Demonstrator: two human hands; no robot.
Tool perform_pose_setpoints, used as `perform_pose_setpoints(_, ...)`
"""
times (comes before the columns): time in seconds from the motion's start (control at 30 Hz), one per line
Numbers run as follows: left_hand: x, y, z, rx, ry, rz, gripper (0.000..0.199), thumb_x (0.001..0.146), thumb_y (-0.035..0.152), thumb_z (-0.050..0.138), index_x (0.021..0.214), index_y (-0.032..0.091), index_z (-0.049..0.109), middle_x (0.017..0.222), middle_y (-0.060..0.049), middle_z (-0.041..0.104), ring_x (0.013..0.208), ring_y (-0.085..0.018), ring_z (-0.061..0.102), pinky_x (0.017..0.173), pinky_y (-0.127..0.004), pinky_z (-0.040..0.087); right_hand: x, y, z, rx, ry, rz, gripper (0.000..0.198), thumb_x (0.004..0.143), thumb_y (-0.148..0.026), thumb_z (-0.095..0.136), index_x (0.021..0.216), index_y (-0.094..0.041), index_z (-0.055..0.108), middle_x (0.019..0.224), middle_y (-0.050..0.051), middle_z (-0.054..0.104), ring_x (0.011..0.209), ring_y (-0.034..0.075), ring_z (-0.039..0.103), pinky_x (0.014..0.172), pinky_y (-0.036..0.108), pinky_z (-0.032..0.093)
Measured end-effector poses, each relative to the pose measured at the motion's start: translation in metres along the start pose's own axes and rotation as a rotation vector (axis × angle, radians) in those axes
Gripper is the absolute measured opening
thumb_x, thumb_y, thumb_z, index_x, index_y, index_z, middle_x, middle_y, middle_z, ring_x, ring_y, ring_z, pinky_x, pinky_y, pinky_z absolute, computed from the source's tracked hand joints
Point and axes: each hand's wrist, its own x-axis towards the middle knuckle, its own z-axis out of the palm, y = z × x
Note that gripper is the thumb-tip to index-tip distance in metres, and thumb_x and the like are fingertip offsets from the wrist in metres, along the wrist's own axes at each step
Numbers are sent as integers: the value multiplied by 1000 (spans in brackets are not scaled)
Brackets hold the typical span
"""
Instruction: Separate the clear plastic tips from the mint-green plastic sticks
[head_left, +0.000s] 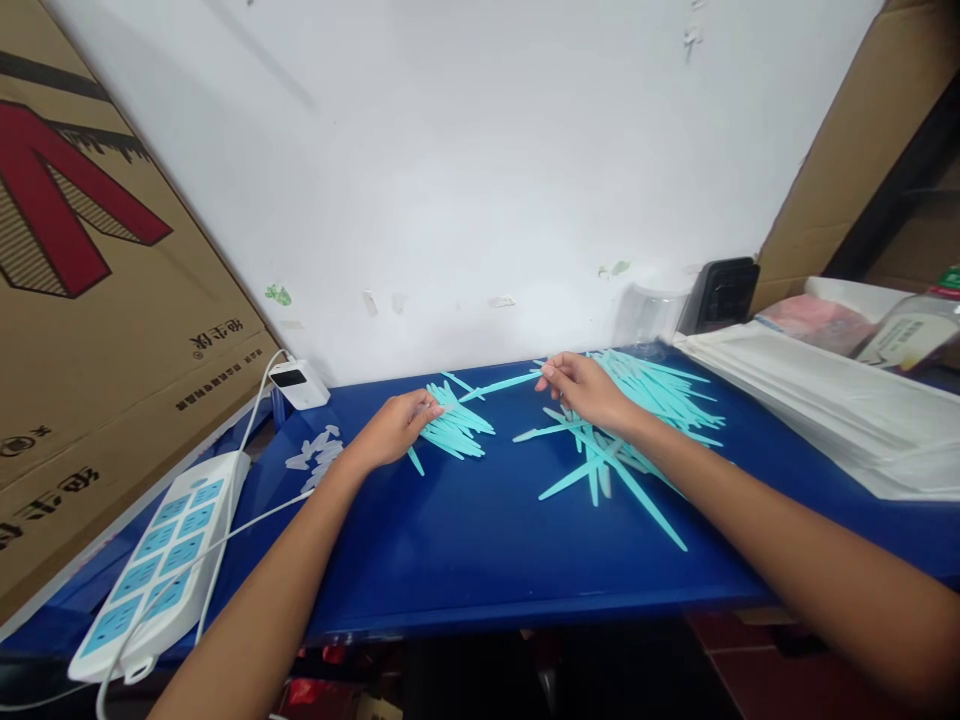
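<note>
My right hand (581, 388) pinches the end of a slim turquoise plastic stick (504, 384), which points left toward the smaller pile. Closed at the left end of that small pile of turquoise sticks (459, 430) is my left hand (401, 425), its thumb and fingers pressed together on some of them; how many it grips is hidden. Beneath and behind my right hand spreads a larger heap of the same sticks (649, 390), several lying crosswise toward the front. Some of these have pale, translucent ends.
On the blue table (450, 560), small translucent pieces (319, 455) lie left of my left forearm. A power strip (161, 560) with cables and a white device (300, 383) sit farther left. White bags (832, 400) cover the right side, near a clear container (660, 315). Cardboard (127, 300) stands left.
</note>
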Motion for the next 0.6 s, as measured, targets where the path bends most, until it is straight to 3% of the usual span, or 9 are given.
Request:
perform_pose_setpoints(0.1, 0, 2, 1, -21, 17, -1, 36, 102, 52, 45, 91, 20, 57, 72, 3, 52, 63, -15, 45, 61, -28, 32, -1, -4, 2, 116, -16, 47, 30, 99, -46, 56, 90, -17, 59, 88, 8, 73, 48, 9, 50, 44, 24, 40)
perform_pose_setpoints(0.27, 0, 1, 4, -21, 32, 1, 35, 103, 52, 43, 94, 20, 57, 75, 2, 54, 64, -15, 47, 62, -28, 33, -3, -6, 3, 222, -5, 60, 27, 97, -41, 63, 88, -16, 60, 91, 9, 77, 47, 7, 51, 43, 21, 43)
perform_pose_setpoints(0.4, 1, 0, 5, -2, 36, -1, 35, 102, 51, 44, 94, 20, 57, 70, 3, 51, 63, -16, 47, 62, -28, 33, -6, -13, 2, 205, -21, 98, 16, 95, -29, 65, 87, -15, 63, 100, 12, 78, 47, 6, 51, 45, 21, 45)
perform_pose_setpoints(0.6, 1, -2, 6, 43, 29, -13, 33, 102, 50, 44, 94, 21, 57, 67, 3, 51, 61, -17, 48, 60, -29, 31, -13, -27, 0, 155, 4, 69, 10, 82, -21, 74, 78, -16, 66, 91, 11, 80, 52, 9, 54, 41, 20, 41)
